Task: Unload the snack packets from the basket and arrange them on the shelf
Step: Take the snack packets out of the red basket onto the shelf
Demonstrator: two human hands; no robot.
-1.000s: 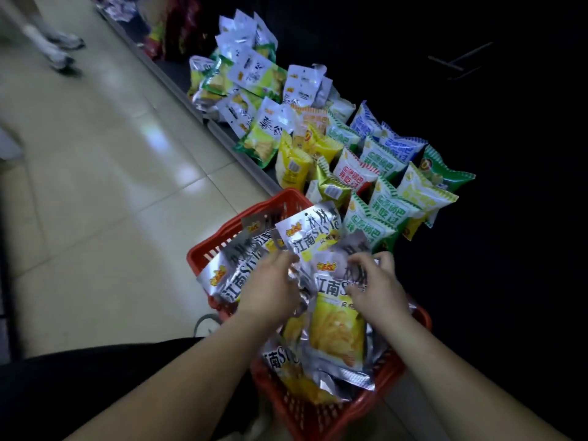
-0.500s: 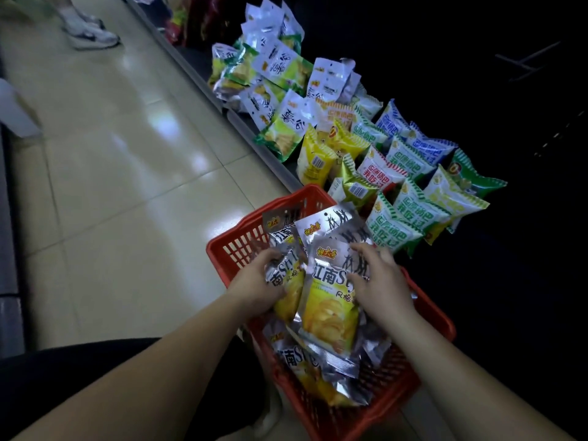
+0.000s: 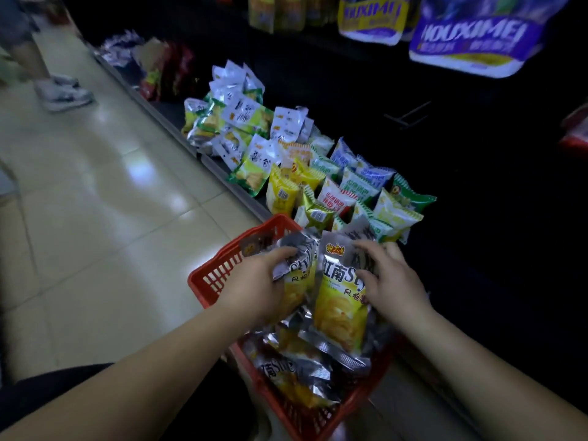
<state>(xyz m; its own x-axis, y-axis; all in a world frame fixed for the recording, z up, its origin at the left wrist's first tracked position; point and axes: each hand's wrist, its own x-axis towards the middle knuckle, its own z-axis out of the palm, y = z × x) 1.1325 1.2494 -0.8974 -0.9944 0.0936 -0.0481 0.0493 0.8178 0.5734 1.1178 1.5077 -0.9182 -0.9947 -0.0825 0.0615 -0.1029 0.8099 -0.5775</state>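
Watching the head cam feed here. Far out to the left of the hands it's just shiny cream floor [image 3: 95, 218], and someone else's sneakers [image 3: 63, 93] are standing up in the far corner, pretty blurry.

The red basket [image 3: 219, 275] sits right under both hands, its slatted rim poking out just left of the left hand [image 3: 254, 288]. That hand has its fingers curled over the top of a crumpled packet [image 3: 299, 272], silver up top and yellow below, thumb tucked in on the near side. Just beside it stands the upright packet [image 3: 340, 307], same brand, with chips printed on a yellow front. The right hand [image 3: 391, 281] pinches its upper right corner, fingers draped over the silver top and thumb on the front. The two packets touch between the hands. Below the wrists, more loose packets [image 3: 286, 370] of the same kind are heaped in the basket's near end.

Beyond the fingertips is the bottom shelf [image 3: 165, 122], grey lip running away up and left. It carries a jumble of small bags [image 3: 337, 192] in yellow, red, green and blue just past the basket, and white-green bags [image 3: 251, 116] farther off. Way above the right hand hang big purple bags [image 3: 471, 43], blurred. The rest of that side is too dark to tell.
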